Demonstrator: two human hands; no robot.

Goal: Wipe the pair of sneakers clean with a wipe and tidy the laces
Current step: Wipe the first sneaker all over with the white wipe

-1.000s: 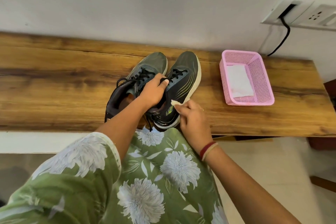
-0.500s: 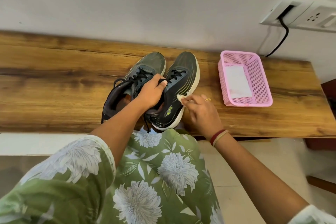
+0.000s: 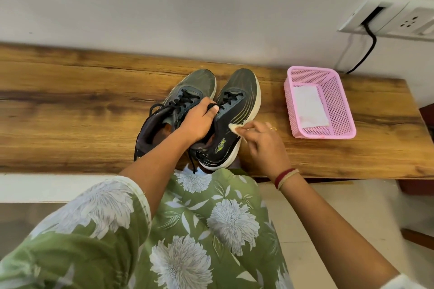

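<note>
Presently, wipe in right hand, against sneaker.

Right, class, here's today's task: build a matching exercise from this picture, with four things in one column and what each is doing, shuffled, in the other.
Column one:
1. left hand
2. right hand
3. pink basket
4. black cable

Column two:
A. holds a white sheet
B. hangs from the wall socket
C. pinches the wipe
D. grips the sneaker

Pairs: 1-D, 2-C, 3-A, 4-B
</note>
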